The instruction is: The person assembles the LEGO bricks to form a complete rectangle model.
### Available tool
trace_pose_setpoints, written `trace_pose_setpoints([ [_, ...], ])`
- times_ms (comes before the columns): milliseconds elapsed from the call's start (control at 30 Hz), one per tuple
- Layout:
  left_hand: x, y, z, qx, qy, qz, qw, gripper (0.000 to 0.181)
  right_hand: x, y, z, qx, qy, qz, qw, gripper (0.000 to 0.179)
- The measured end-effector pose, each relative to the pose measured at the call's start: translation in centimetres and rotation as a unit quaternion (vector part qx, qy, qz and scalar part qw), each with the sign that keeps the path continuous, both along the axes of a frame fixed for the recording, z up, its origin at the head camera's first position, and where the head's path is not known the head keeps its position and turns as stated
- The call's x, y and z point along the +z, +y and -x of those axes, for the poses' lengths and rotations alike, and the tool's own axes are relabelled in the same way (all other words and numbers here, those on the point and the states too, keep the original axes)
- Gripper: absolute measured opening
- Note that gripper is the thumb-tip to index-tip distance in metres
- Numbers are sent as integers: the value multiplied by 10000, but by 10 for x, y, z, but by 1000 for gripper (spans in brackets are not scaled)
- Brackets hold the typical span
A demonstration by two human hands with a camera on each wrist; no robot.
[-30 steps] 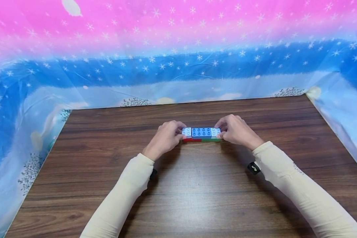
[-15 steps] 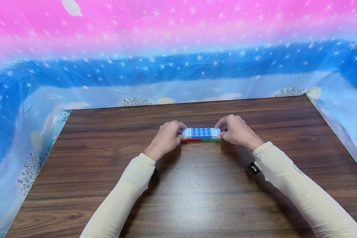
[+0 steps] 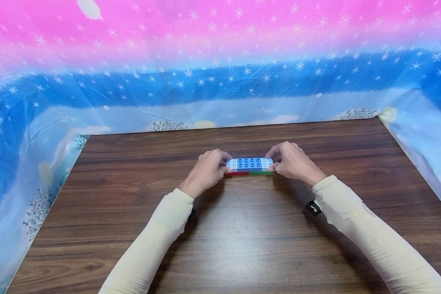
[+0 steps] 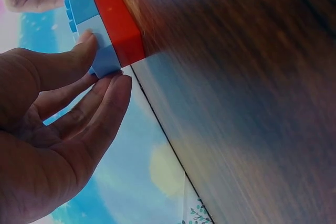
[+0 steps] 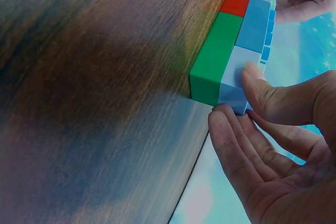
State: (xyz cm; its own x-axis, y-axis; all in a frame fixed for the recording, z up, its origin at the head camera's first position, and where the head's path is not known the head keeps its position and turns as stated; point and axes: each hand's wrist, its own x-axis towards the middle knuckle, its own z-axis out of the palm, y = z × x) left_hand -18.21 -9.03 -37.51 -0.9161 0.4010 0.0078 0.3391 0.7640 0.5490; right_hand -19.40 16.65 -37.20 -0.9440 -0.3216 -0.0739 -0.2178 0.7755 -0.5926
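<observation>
Two layers of toy building bricks form a row on the table. A red brick (image 3: 239, 173) and a green brick (image 5: 215, 56) lie end to end below. On top, a longer blue brick (image 3: 249, 164) sits between a left pale blue brick (image 3: 234, 165) and a right pale blue brick (image 3: 264, 164). My left hand (image 3: 207, 169) pinches the left pale blue brick at its outer end, thumb on the near side. At the opposite end, my right hand (image 3: 294, 164) pinches the right pale blue brick likewise. The bricks' far faces are hidden.
The dark wood-grain table (image 3: 132, 183) extends around the bricks. A snowflake-patterned cloth (image 3: 220, 85) hangs along its back and sides. Black wrist straps (image 3: 313, 208) show below both sleeves.
My left hand has shifted very slightly to the right, along with the left pale blue brick. The right hand looks the same, still on its brick.
</observation>
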Motion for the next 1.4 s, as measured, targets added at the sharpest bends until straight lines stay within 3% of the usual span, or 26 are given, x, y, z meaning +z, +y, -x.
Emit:
trace_pose_setpoints([
  [633, -3, 0, 4, 101, -115, -310, 9994, 29, -3, 2, 2, 7, 45, 224, 9997, 26],
  [1167, -2, -4, 10, 219, -585, -542, 9966, 38, -4, 4, 10, -165, -241, 502, 9983, 29],
  [1400, -5, -4, 12, 331, -611, -729, 9949, 40, -8, 5, 15, -245, -255, 604, 9975, 29],
])
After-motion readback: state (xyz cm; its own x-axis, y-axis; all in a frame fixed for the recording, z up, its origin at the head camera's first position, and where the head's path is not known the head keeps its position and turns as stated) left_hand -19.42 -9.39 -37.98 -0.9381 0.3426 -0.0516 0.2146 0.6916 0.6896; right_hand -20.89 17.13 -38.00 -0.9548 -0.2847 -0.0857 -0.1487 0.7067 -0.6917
